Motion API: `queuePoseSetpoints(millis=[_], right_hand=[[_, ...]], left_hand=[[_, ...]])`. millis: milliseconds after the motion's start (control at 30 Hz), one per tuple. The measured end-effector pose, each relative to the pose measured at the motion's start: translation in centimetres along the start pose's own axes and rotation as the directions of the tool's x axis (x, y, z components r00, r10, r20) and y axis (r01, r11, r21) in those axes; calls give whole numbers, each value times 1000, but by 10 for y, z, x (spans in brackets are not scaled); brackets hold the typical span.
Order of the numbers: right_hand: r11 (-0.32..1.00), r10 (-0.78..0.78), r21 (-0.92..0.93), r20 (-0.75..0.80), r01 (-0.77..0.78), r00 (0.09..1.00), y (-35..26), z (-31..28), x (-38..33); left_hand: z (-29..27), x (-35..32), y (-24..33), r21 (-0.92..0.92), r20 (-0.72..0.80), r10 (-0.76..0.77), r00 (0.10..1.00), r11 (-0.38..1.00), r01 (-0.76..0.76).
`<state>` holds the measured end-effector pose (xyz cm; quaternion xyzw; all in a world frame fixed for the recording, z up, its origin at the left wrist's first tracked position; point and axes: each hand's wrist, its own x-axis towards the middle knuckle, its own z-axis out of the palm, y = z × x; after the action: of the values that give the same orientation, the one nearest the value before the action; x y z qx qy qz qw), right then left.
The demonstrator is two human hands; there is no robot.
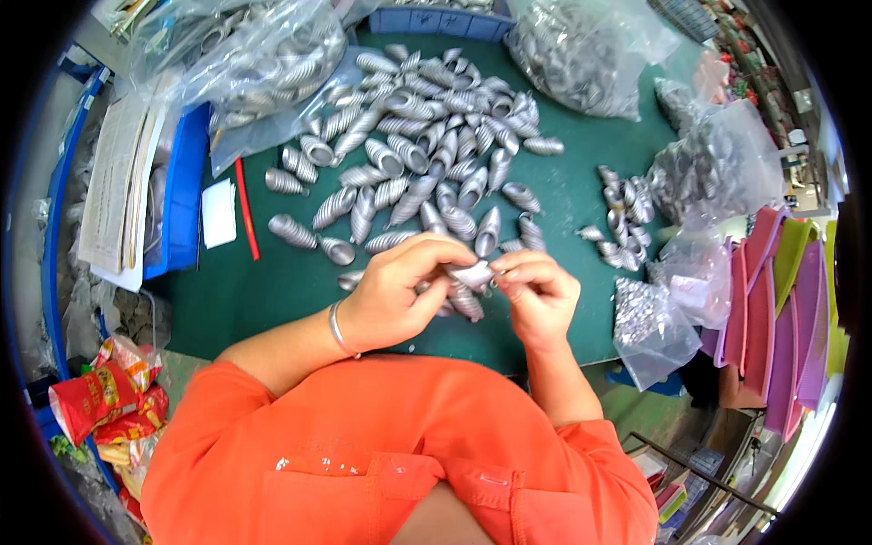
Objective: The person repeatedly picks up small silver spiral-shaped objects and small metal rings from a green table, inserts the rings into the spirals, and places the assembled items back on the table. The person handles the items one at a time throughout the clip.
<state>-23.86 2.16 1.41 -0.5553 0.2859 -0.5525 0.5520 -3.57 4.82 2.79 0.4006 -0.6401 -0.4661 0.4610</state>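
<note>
My left hand (395, 292), with a silver bracelet on its wrist, is closed round a hollow silver cone (472, 272) at the near side of the pile. The fingers of my right hand (542, 295) are pinched together at the right end of this cone. Something small lies between those fingertips, too small to name. Just beyond both hands a large pile of ribbed silver cones (415, 193) spreads over the green table (572, 195), several with their open ends showing. One more ribbed cone (466, 302) lies just below the held one.
Clear bags of silver parts (581, 59) stand at the back. Smaller parts (625, 218) and a bag of tiny pieces (649, 327) lie at the right. A red pen (246, 209), white card (218, 213) and blue bin (186, 195) are left. Coloured strips (772, 309) hang far right.
</note>
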Motion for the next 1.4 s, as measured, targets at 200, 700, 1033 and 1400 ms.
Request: queuePoseSetpoints(millis=[200, 700, 1033, 1400], right_hand=[[417, -604, -574, 405, 705, 687, -55, -7, 88], [112, 98, -964, 251, 240, 963, -97, -115, 295], [-31, 376, -935, 317, 354, 871, -73, -34, 219], [424, -167, -604, 680, 674, 714, -70, -11, 179]], left_hand=[[0, 7, -3, -360, -191, -159, 969, 929, 82], [-12, -6, -9, -273, -146, -193, 970, 951, 148], [-11, -7, -13, -247, -75, -228, 971, 947, 203], [-17, -15, -15, -232, -40, -284, 958, 935, 268]])
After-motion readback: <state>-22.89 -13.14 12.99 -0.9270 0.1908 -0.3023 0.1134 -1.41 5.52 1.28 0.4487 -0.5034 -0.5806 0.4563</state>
